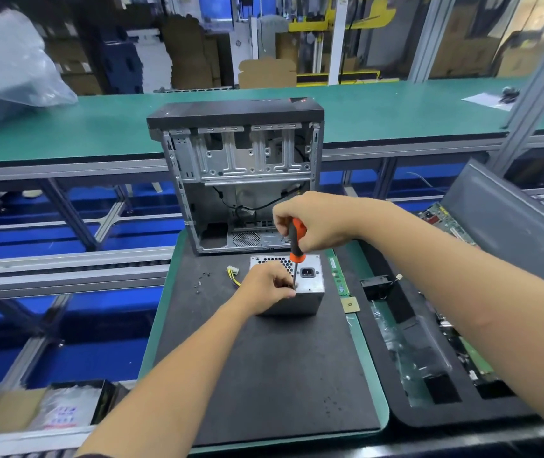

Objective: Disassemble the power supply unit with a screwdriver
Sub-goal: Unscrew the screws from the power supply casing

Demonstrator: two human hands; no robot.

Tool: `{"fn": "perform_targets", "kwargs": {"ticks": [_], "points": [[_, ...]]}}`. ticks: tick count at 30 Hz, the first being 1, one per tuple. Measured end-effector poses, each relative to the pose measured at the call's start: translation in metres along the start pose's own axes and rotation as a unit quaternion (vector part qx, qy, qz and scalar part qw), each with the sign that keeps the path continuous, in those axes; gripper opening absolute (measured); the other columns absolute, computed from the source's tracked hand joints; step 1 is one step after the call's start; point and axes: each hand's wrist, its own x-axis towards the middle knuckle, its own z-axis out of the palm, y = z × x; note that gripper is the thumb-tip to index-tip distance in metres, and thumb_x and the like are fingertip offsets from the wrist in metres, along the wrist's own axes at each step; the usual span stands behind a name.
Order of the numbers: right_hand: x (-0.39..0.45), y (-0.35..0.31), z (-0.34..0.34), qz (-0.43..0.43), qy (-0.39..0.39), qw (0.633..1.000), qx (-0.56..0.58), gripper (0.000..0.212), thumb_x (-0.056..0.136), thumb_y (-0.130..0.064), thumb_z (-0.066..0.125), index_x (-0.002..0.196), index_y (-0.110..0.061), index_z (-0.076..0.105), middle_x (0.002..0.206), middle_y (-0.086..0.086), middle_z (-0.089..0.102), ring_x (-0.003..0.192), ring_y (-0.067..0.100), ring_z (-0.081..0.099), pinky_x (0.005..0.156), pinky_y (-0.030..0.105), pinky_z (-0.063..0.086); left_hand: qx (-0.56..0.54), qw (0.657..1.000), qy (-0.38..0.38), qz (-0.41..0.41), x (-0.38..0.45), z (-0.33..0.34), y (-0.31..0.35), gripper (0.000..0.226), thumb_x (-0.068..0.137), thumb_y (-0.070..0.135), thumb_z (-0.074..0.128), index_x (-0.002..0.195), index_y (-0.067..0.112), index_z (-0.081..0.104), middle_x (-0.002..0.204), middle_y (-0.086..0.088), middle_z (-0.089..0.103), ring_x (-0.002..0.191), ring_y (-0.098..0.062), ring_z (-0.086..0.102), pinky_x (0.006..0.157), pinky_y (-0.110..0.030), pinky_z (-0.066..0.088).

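Head view: a silver metal box-shaped power supply unit (310,285) stands on the black mat (264,375) of the desk, just in front of an open grey metal computer case (241,180). The right hand (313,223) is curled round the orange-and-black handle of a screwdriver (296,246), held nearly upright with its thin shaft pointing down at the unit's top face beside the black power socket. The left hand (267,285) rests on the unit's near left corner, fingers bent and pinching at the shaft's tip. Small dark screws (202,280) lie on the mat to the left, near a yellow-wired white connector (232,274).
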Motion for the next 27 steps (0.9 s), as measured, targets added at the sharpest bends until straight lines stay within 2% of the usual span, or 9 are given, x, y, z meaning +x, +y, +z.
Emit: {"fn": "perform_targets", "kwargs": {"ticks": [3, 6, 8, 10, 14, 16, 20, 23, 27], "points": [[0.0034, 0.0002, 0.003, 0.064, 0.013, 0.996, -0.067, 0.034, 0.092, -0.047, 0.052, 0.08, -0.016, 0.057, 0.074, 0.0, 0.062, 0.065, 0.021, 0.063, 0.054, 0.027, 0.043, 0.0, 1.0, -0.001, -0.011, -0.0007, 0.0008, 0.0005, 0.007, 0.071, 0.006, 0.078, 0.076, 0.008, 0.074, 0.083, -0.009, 0.064, 0.076, -0.024, 0.058, 0.071, -0.031, 0.046], [0.0063, -0.0014, 0.0019, 0.033, -0.008, 0.988, -0.153, 0.031, 0.102, -0.027, 0.039, 0.074, -0.019, 0.052, 0.078, 0.008, 0.065, 0.057, 0.019, 0.058, 0.057, 0.032, 0.049, -0.002, 1.0, 0.001, -0.014, -0.0008, 0.0007, 0.0, 0.008, 0.071, 0.007, 0.079, 0.076, 0.009, 0.074, 0.082, -0.005, 0.063, 0.072, -0.016, 0.055, 0.069, -0.025, 0.045], [0.0034, -0.0017, 0.0013, 0.013, -0.011, 0.997, -0.074, 0.006, 0.092, -0.019, 0.052, 0.091, -0.015, 0.057, 0.079, -0.003, 0.062, 0.064, 0.011, 0.052, 0.058, 0.029, 0.04, -0.001, 1.0, 0.002, -0.008, -0.0007, 0.0008, 0.0004, 0.008, 0.07, 0.007, 0.079, 0.075, 0.008, 0.073, 0.081, -0.005, 0.063, 0.073, -0.015, 0.055, 0.069, -0.024, 0.044], [0.0001, -0.0037, -0.0008, -0.012, -0.024, 1.0, -0.015, 0.019, 0.082, -0.014, 0.063, 0.098, -0.019, 0.055, 0.079, -0.01, 0.056, 0.068, 0.004, 0.049, 0.058, 0.023, 0.037, 0.004, 1.0, 0.005, 0.0, -0.001, 0.0005, 0.0015, 0.008, 0.07, 0.006, 0.079, 0.074, 0.007, 0.073, 0.081, -0.007, 0.064, 0.075, -0.018, 0.057, 0.071, -0.026, 0.045], [0.0041, -0.0029, 0.0043, 0.046, -0.002, 0.994, -0.103, 0.028, 0.093, -0.045, 0.051, 0.085, -0.018, 0.05, 0.078, -0.003, 0.058, 0.056, 0.008, 0.055, 0.051, 0.027, 0.037, 0.01, 1.0, 0.004, -0.006, -0.0012, 0.0007, 0.0025, 0.008, 0.07, 0.008, 0.079, 0.077, 0.008, 0.074, 0.082, -0.006, 0.063, 0.074, -0.017, 0.056, 0.071, -0.027, 0.045], [0.0079, -0.0025, 0.0045, 0.062, -0.013, 0.987, -0.145, 0.034, 0.101, -0.039, 0.034, 0.078, -0.018, 0.046, 0.078, 0.009, 0.064, 0.052, 0.019, 0.062, 0.052, 0.033, 0.045, 0.006, 1.0, 0.005, -0.011, -0.002, 0.001, 0.0031, 0.007, 0.07, 0.008, 0.079, 0.076, 0.009, 0.074, 0.08, -0.002, 0.061, 0.071, -0.013, 0.054, 0.068, -0.022, 0.043], [0.0054, -0.0022, 0.0007, 0.012, -0.012, 0.998, -0.065, 0.008, 0.088, -0.02, 0.055, 0.095, -0.015, 0.057, 0.076, -0.009, 0.055, 0.068, 0.006, 0.05, 0.059, 0.029, 0.039, 0.006, 1.0, 0.007, -0.007, -0.0027, 0.0014, 0.0025, 0.007, 0.07, 0.009, 0.079, 0.073, 0.012, 0.073, 0.076, 0.005, 0.057, 0.065, -0.004, 0.049, 0.063, -0.012, 0.038], [0.0004, -0.0035, -0.0034, 0.007, -0.051, 0.998, -0.02, 0.022, 0.076, -0.007, 0.062, 0.094, -0.018, 0.059, 0.086, -0.005, 0.061, 0.075, 0.013, 0.055, 0.061, 0.027, 0.042, 0.01, 1.0, 0.01, -0.008, -0.0023, 0.0017, 0.0009, 0.007, 0.07, 0.01, 0.079, 0.074, 0.011, 0.073, 0.077, 0.005, 0.057, 0.065, -0.002, 0.049, 0.063, -0.01, 0.037], [0.0031, -0.0029, 0.0003, 0.059, -0.046, 0.991, -0.111, 0.028, 0.094, -0.042, 0.051, 0.092, -0.015, 0.057, 0.084, 0.003, 0.065, 0.062, 0.016, 0.066, 0.059, 0.031, 0.048, 0.006, 1.0, 0.006, -0.018, -0.0012, 0.0029, 0.0003, 0.008, 0.07, 0.01, 0.079, 0.075, 0.013, 0.073, 0.077, 0.006, 0.057, 0.063, -0.003, 0.048, 0.062, -0.013, 0.039]]}}
